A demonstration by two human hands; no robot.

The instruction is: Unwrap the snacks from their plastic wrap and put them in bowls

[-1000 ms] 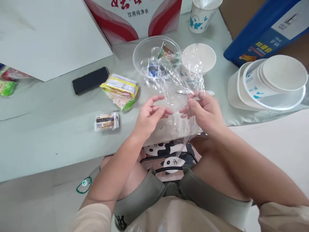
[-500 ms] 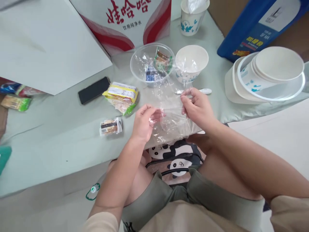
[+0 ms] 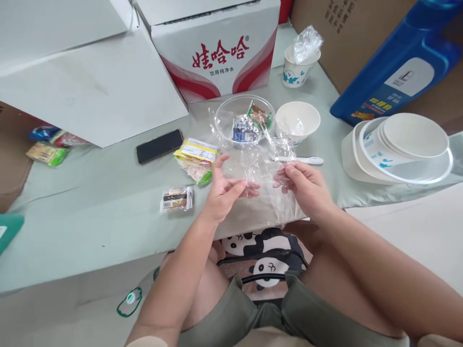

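Between my hands hangs a thin, crinkled clear plastic film (image 3: 262,161); whether it is a bag or a glove I cannot tell. My left hand (image 3: 226,193) pinches its left side between thumb and fingers, the index finger raised. At the other side, my right hand (image 3: 302,185) has its thumb and fingers closed on the film. Just beyond stands a clear plastic bowl (image 3: 221,126) with small wrapped snacks (image 3: 244,129) in it. A white paper bowl (image 3: 298,120) is to its right, and a white plastic knife (image 3: 307,160) lies near my right hand.
Left of my hands lie a yellow-and-clear snack packet (image 3: 197,153), a small wrapped biscuit (image 3: 177,198) and a black phone (image 3: 160,145). Stacked bowls (image 3: 412,137) and a blue jug (image 3: 392,67) stand at right. Behind are a white-and-red carton (image 3: 220,53) and a paper cup (image 3: 296,70).
The view has tilted up, so the table things sit lower in it. My left index finger has lifted away from the thumb, and the plastic film has shifted shape between my hands.
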